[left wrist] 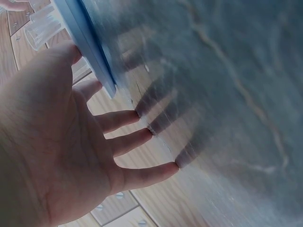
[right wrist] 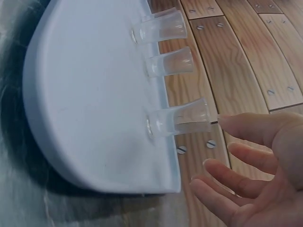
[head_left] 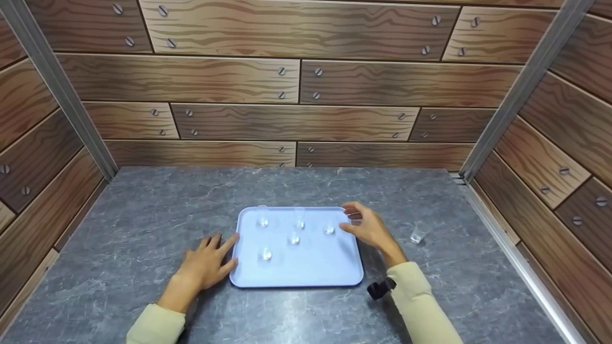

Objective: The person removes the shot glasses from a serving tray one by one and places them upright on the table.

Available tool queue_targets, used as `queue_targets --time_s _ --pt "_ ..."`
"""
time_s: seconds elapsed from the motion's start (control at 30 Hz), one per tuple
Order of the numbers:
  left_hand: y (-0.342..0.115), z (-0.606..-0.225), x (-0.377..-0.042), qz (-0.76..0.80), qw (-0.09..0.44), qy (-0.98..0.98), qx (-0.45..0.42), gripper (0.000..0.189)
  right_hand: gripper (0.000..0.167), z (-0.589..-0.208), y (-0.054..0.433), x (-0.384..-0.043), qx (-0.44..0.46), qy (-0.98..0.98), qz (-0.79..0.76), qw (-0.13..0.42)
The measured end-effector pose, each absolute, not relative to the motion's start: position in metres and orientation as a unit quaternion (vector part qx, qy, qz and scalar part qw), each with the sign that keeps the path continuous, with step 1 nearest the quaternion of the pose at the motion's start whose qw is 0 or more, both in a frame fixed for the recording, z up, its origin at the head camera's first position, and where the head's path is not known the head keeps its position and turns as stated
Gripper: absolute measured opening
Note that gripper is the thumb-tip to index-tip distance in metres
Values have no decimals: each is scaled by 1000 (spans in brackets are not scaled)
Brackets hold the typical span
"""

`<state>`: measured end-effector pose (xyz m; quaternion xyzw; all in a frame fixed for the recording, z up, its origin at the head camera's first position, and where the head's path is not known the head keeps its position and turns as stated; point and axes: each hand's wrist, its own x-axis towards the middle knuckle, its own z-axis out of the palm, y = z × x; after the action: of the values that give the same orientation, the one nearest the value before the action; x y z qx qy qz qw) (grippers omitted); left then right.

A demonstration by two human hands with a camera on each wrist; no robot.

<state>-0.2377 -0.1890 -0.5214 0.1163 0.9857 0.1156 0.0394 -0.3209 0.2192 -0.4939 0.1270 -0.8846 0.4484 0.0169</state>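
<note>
A pale blue tray (head_left: 315, 267) lies on the table with several small clear shot glasses standing on it, one of them a glass (head_left: 266, 254) near the left front. At the tray's left edge is my left hand (head_left: 203, 265), fingers spread; in the left wrist view its thumb touches the tray rim (left wrist: 97, 59) and other fingertips rest on the table. My right hand (head_left: 370, 229) hovers over the tray's back right side, holding nothing. Its loosely curved fingers are close to the rightmost shot glass (right wrist: 180, 119), apparently apart from it.
Another clear shot glass (head_left: 417, 235) stands on the grey marbled table (head_left: 158, 205), right of the tray. Wood-patterned walls (head_left: 239, 81) enclose the back and sides, with metal posts (head_left: 516, 95) at the corners. A black band (head_left: 381, 288) is on the right wrist.
</note>
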Motion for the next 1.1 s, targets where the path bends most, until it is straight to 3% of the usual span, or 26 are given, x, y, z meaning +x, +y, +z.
queue_targets --time_s 0.3,1.1 --pt "-189 -520 -239 109 45 986 119 62 46 -505 211 -329 155 -870 466 26" --pt "-188 -520 -241 113 45 986 114 62 32 -513 191 -332 130 -871 473 18"
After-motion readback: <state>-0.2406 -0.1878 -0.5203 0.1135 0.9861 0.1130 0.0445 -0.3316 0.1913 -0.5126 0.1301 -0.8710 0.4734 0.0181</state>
